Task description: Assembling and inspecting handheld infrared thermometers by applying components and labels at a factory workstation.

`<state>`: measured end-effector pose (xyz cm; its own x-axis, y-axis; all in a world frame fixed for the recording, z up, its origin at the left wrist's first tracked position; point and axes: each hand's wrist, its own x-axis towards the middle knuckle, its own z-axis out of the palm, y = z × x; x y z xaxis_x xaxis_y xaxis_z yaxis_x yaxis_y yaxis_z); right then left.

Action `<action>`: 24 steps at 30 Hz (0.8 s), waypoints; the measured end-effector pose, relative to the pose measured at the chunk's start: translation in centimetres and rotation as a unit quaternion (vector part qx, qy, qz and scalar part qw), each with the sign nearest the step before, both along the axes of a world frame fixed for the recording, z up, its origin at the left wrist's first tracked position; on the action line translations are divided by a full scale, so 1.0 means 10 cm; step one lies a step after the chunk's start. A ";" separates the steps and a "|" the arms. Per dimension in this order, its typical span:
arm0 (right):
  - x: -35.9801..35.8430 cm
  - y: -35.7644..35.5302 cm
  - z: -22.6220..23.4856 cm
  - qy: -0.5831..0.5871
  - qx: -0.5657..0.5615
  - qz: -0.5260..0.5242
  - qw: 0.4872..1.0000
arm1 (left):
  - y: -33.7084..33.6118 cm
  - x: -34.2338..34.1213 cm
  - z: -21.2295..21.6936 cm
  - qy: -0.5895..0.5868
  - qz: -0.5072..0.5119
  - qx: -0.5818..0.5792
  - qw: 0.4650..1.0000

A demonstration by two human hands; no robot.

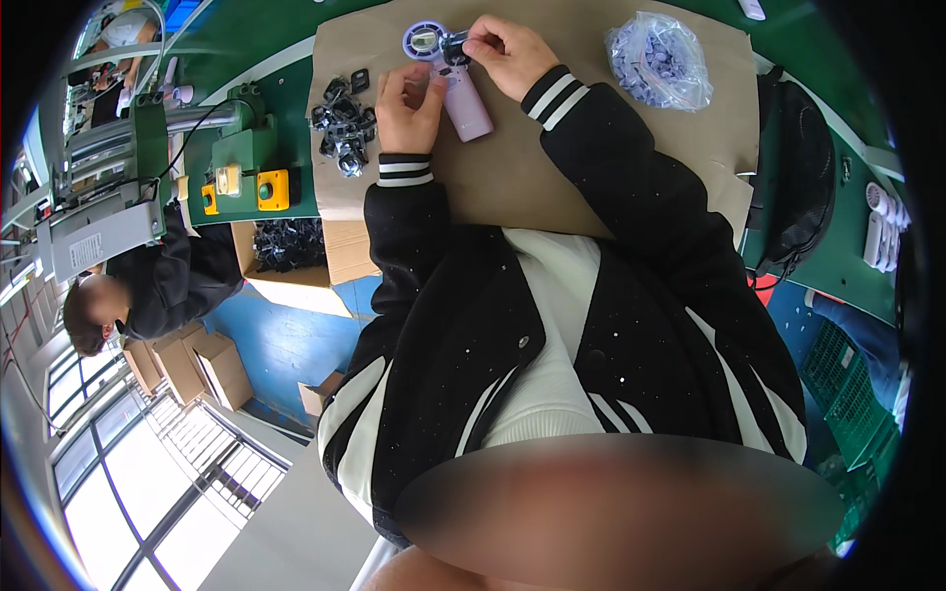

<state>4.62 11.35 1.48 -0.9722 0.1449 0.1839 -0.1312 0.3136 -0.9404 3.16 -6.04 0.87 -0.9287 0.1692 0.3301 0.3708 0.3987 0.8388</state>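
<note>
Fan (467, 110), lilac, upper centre of the frame: right hand (514, 57) pinches a dark piece (454, 49) beside its head; left hand (409, 110) is at its neck, grip unclear.

Bright daylight; windows (128, 478) blown out lower left; edges bent, corners black.

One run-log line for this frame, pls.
left hand: at lilac handheld fan; right hand: pinching shiny dark piece; left side: loose dark parts; right side: bagged purple parts
</note>
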 end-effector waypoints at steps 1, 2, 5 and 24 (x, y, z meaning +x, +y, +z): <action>0.01 0.02 0.09 -0.007 -0.002 0.003 1.000 | -0.01 -0.02 0.03 0.005 -0.018 -0.024 1.000; 0.02 0.03 0.16 -0.014 -0.004 0.005 1.000 | -0.02 -0.04 0.05 0.010 -0.035 -0.048 0.998; 0.03 0.03 0.13 -0.013 -0.009 0.012 1.000 | -0.06 -0.10 0.06 0.019 -0.062 -0.074 0.995; 0.05 -0.22 -0.09 0.042 0.180 -0.007 0.983 | -0.06 -0.02 -0.02 -0.012 0.034 -0.209 0.977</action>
<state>5.16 9.19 0.59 -0.9501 0.0690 0.3042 -0.1962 0.6257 -0.7549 3.00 -6.69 0.65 -0.9492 0.2220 0.2231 0.3135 0.7309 0.6062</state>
